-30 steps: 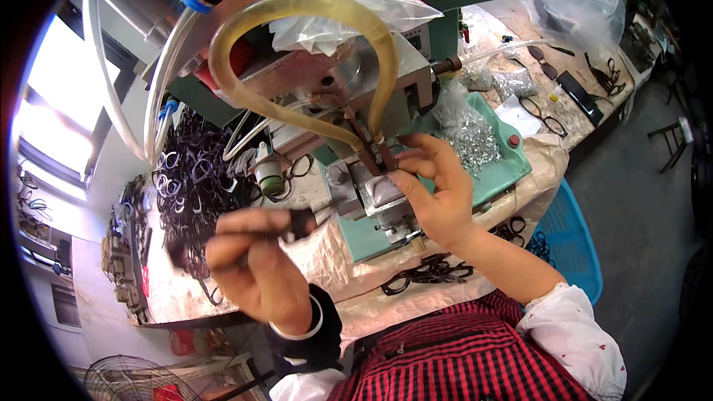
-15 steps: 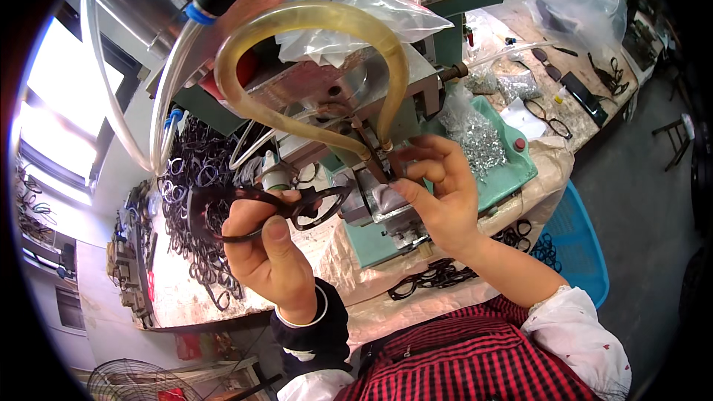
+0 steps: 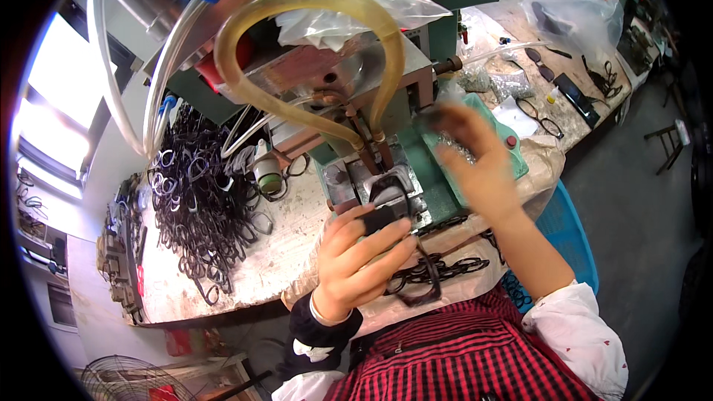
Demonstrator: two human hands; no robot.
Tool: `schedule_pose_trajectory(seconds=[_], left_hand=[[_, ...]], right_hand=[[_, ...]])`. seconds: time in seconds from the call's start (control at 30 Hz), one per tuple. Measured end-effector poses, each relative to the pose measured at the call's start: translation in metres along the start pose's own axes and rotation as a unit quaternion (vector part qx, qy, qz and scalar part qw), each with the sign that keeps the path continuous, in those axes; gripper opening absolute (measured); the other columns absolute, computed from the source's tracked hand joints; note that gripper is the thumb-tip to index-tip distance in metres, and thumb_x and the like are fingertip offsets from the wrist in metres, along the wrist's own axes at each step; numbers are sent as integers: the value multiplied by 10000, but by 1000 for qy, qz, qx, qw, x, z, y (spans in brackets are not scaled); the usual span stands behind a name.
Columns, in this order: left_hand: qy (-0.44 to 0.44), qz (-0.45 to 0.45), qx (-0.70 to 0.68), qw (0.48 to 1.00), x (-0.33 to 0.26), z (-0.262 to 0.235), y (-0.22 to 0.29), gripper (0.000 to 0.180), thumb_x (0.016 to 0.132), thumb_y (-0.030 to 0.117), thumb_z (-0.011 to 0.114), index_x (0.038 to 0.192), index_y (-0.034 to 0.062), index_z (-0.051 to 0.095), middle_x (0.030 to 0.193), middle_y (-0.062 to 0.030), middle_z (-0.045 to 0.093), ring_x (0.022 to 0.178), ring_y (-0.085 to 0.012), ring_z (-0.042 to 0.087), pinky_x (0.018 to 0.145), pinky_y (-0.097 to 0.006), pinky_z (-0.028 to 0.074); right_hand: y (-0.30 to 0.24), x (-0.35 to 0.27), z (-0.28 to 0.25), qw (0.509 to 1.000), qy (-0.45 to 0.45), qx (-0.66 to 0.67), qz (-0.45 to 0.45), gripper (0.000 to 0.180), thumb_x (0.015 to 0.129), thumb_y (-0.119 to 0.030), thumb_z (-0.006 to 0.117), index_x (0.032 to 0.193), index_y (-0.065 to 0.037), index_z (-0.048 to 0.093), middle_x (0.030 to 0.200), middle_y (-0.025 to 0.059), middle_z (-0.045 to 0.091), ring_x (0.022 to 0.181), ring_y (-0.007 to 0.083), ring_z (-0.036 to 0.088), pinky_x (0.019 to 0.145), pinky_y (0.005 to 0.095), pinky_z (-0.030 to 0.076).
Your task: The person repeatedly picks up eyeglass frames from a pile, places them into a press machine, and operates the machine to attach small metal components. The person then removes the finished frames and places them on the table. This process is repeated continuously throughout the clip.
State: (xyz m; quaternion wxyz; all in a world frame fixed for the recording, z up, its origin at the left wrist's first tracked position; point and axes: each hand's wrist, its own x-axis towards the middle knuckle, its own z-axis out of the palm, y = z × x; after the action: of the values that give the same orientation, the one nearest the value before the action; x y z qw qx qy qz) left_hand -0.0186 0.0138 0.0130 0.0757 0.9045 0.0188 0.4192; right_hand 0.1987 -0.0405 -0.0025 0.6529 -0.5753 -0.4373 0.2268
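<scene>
My left hand (image 3: 360,263) is closed around a dark eyeglass frame (image 3: 380,218). One rim lies at the metal fixture of the bench machine (image 3: 405,172), just below two brown prongs (image 3: 375,157). The other rim hangs toward my apron. My right hand (image 3: 483,167) is raised above the green tray (image 3: 515,154), to the right of the fixture. Motion smears its fingers, so whether they hold anything is unclear. Small shiny metal pieces in the tray are partly hidden behind that hand.
A big heap of dark eyeglass frames (image 3: 197,212) covers the left of the bench. More frames (image 3: 445,271) lie along its front edge, with a blue basket (image 3: 575,241) beyond. A yellowish hose (image 3: 229,52) loops over the machine. Bags and glasses lie at the far right.
My left hand has moved right and nearer, bringing the eyeglass frame from left of the machine to its fixture. My right hand has left the prongs and shifted right over the tray.
</scene>
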Motion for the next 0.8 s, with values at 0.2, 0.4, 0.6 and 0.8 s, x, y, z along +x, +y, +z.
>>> schedule_pose_trajectory(seconds=[0.2, 0.4, 0.6, 0.8], left_hand=[[-13, -13, 21, 1000, 7, 10, 7, 236, 703, 84, 786, 937, 89, 754, 1023, -65, 734, 746, -232, 552, 839, -454, 564], [-27, -32, 16, 999, 2, 9, 6, 284, 693, 56, 811, 968, 81, 743, 1028, -70, 736, 714, -223, 556, 849, -458, 560], [20, -140, 6, 990, -23, 9, 38, 303, 726, 138, 830, 1015, 90, 757, 1143, -129, 719, 1006, -305, 675, 999, -483, 494], [246, -281, 274, 886, -37, -50, -4, 98, 867, -84, 667, 923, -24, 721, 981, -140, 709, 938, -259, 630, 870, -380, 499]], right_hand=[[89, -4, -77, 974, 167, -151, -6, 375, 899, -32, 638, 1272, -41, 596, 1194, 124, 664, 1090, 203, 622, 951, 329, 480], [59, -42, -69, 915, 37, -401, -30, 95, 756, -76, 722, 845, -52, 698, 883, 105, 622, 926, 324, 606, 825, 415, 495], [65, -36, -54, 880, 8, -471, -55, 77, 735, -107, 729, 772, -57, 682, 852, 109, 638, 888, 330, 611, 786, 449, 490], [73, -42, -62, 954, 95, -284, 3, 135, 840, -34, 714, 972, -7, 703, 865, 120, 689, 816, 216, 665, 759, 317, 510]])
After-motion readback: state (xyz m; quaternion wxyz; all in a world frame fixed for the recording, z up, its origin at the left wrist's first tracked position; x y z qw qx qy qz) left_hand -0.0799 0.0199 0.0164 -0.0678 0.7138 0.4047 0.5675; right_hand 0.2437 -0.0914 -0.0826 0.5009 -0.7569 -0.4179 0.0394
